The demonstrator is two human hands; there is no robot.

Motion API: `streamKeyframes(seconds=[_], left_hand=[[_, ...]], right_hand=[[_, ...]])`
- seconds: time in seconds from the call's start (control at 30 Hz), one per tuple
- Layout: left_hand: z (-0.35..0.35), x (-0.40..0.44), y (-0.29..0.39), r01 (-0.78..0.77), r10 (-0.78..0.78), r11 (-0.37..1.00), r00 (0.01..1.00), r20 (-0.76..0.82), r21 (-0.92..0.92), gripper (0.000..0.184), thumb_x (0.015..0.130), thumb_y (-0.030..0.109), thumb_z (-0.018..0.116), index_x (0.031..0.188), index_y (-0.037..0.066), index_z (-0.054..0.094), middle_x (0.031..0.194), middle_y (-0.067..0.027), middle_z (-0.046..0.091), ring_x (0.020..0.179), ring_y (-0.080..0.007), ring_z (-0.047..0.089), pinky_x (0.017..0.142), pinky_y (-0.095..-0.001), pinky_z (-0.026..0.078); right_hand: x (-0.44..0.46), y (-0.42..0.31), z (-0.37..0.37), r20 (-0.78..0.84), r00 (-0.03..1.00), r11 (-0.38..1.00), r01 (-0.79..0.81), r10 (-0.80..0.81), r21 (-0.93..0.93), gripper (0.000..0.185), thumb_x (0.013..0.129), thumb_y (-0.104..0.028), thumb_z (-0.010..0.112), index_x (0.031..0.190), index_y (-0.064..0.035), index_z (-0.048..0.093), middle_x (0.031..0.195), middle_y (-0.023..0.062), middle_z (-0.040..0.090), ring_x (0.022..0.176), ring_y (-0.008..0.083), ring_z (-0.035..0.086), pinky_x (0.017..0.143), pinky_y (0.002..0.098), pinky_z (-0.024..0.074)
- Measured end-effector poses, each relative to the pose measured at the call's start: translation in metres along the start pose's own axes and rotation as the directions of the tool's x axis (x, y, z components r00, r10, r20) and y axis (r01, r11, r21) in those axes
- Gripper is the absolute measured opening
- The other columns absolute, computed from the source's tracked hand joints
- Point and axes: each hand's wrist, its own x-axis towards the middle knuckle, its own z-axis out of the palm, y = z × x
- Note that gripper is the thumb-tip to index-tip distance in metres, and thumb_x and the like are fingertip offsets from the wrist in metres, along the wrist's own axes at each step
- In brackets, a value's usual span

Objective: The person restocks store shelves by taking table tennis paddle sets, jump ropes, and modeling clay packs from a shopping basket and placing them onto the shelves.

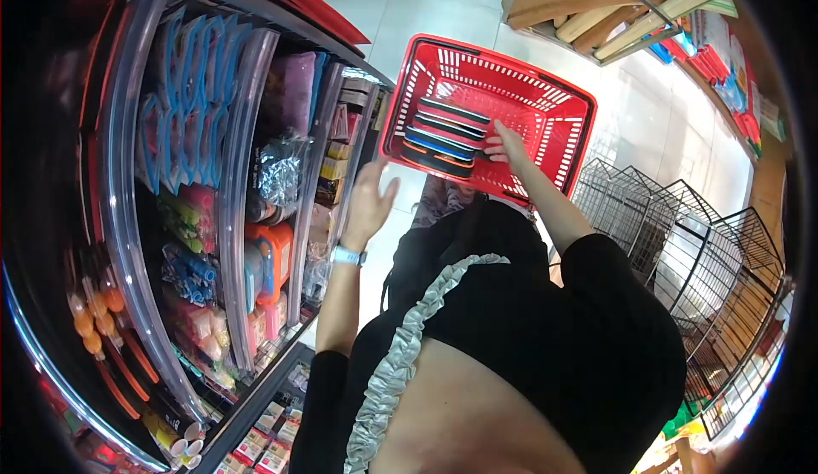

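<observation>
A red plastic basket (573,107) with slotted walls is in front of me. Inside it, toward the left, lies a row of thin flat items (450,133) with dark faces and white, blue and orange edges; I cannot make out their kind. My right hand (508,148) reaches in over the near rim, its fingers apart at the right end of this row. Beside the basket's near left corner is my left hand (370,205), thumb spread from the fingers and nothing visible in it. A light blue watch (348,256) is on the left wrist.
Shelves on the left hold blue-edged packs (192,90), an orange-rimmed container (274,261) and other packaged goods. At right stand black wire baskets (682,244). Wooden boards (588,1) fill a rack at the top right. Pale floor tiles (460,1) run between.
</observation>
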Motion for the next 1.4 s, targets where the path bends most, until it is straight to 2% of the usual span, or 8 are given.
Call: streamKeyframes(seconds=[0.23, 0.5, 0.67, 0.83, 0.97, 1.13, 1.23, 1.4], left_hand=[[0.089, 0.080, -0.043, 0.000, -0.002, 0.999, 0.999, 0.032, 0.052, 0.059, 0.081, 0.018, 0.064, 0.129, -0.007, 0.042, 0.119, -0.0280, 0.054, 0.115, -0.0395, 0.049, 0.097, -0.0436, 0.040], [0.116, 0.135, -0.024, 0.395, -0.383, 0.919, 0.892, 0.239, -0.001, 0.073, 0.079, 0.029, 0.065, 0.135, -0.007, 0.035, 0.118, -0.0279, 0.056, 0.112, -0.0388, 0.054, 0.095, -0.0412, 0.041], [0.126, 0.150, 0.006, 0.300, -0.274, 0.951, 0.930, 0.247, -0.072, 0.076, 0.079, 0.026, 0.066, 0.138, -0.006, 0.031, 0.125, -0.0278, 0.052, 0.116, -0.0369, 0.052, 0.097, -0.0402, 0.040], [0.141, 0.153, 0.002, 0.411, -0.293, 0.850, 0.889, 0.352, -0.330, 0.068, 0.079, 0.023, 0.068, 0.134, -0.002, 0.039, 0.127, -0.0200, 0.049, 0.105, -0.0279, 0.056, 0.090, -0.0350, 0.044], [0.141, 0.143, 0.000, 0.346, -0.262, 0.898, 0.917, 0.301, -0.272, 0.055, 0.079, 0.022, 0.069, 0.125, 0.001, 0.047, 0.107, -0.0095, 0.051, 0.093, -0.0153, 0.052, 0.081, -0.0278, 0.044], [0.159, 0.129, -0.015, 0.555, -0.364, 0.671, 0.824, 0.435, -0.490, 0.054, 0.080, 0.030, 0.069, 0.120, 0.001, 0.048, 0.115, -0.0108, 0.051, 0.102, -0.0221, 0.052, 0.088, -0.0338, 0.044], [0.141, 0.123, 0.016, 0.694, -0.400, 0.433, 0.720, 0.567, -0.576, 0.061, 0.082, 0.033, 0.067, 0.127, 0.002, 0.040, 0.116, -0.0098, 0.051, 0.103, -0.0204, 0.053, 0.086, -0.0334, 0.046], [0.127, 0.108, 0.027, 0.785, -0.367, 0.249, 0.618, 0.695, -0.567, 0.064, 0.082, 0.043, 0.068, 0.125, 0.003, 0.042, 0.110, -0.0082, 0.054, 0.100, -0.0165, 0.056, 0.084, -0.0321, 0.047]], right_hand=[[0.035, -0.025, -0.005, 0.173, 0.962, 0.975, -0.194, 0.211, -0.108, 0.101, 0.074, -0.075, 0.052, 0.140, -0.0029, 0.029, 0.123, 0.0270, 0.050, 0.097, 0.0331, 0.059, 0.081, 0.0425, 0.0492], [0.062, -0.044, -0.004, 0.265, 0.908, 0.945, -0.304, 0.325, -0.119, 0.105, 0.071, -0.076, 0.055, 0.141, -0.0024, 0.028, 0.134, 0.0315, 0.038, 0.119, 0.0441, 0.045, 0.096, 0.0520, 0.0420], [0.068, -0.068, -0.021, 0.308, 0.829, 0.840, -0.524, 0.466, 0.141, 0.069, 0.070, -0.053, 0.075, 0.120, -0.0115, 0.053, 0.118, 0.0108, 0.054, 0.109, 0.0298, 0.053, 0.090, 0.0500, 0.0470], [0.071, -0.043, -0.018, 0.335, 0.788, 0.763, -0.601, 0.517, 0.236, 0.060, 0.071, -0.051, 0.075, 0.112, -0.0122, 0.057, 0.109, 0.0108, 0.056, 0.101, 0.0285, 0.057, 0.085, 0.0483, 0.0499], [0.077, -0.015, -0.025, 0.372, 0.807, 0.740, -0.579, 0.459, 0.343, 0.038, 0.076, -0.035, 0.073, 0.102, -0.0089, 0.063, 0.096, 0.0126, 0.064, 0.083, 0.0261, 0.065, 0.075, 0.0448, 0.0552], [0.070, 0.016, -0.045, 0.280, 0.915, 0.764, -0.397, 0.289, 0.509, 0.019, 0.081, -0.020, 0.068, 0.092, -0.0055, 0.068, 0.081, 0.0092, 0.070, 0.072, 0.0221, 0.067, 0.070, 0.0388, 0.0572], [0.060, 0.027, -0.065, 0.257, 0.938, 0.812, -0.334, 0.235, 0.479, 0.017, 0.081, -0.018, 0.068, 0.092, -0.0056, 0.068, 0.084, 0.0088, 0.070, 0.073, 0.0204, 0.067, 0.070, 0.0362, 0.0573], [-0.005, 0.010, -0.078, 0.225, 0.974, 0.895, -0.072, -0.032, 0.440, 0.038, 0.083, -0.013, 0.065, 0.118, -0.0037, 0.052, 0.093, 0.0061, 0.065, 0.077, 0.0140, 0.064, 0.065, 0.0288, 0.0535]])
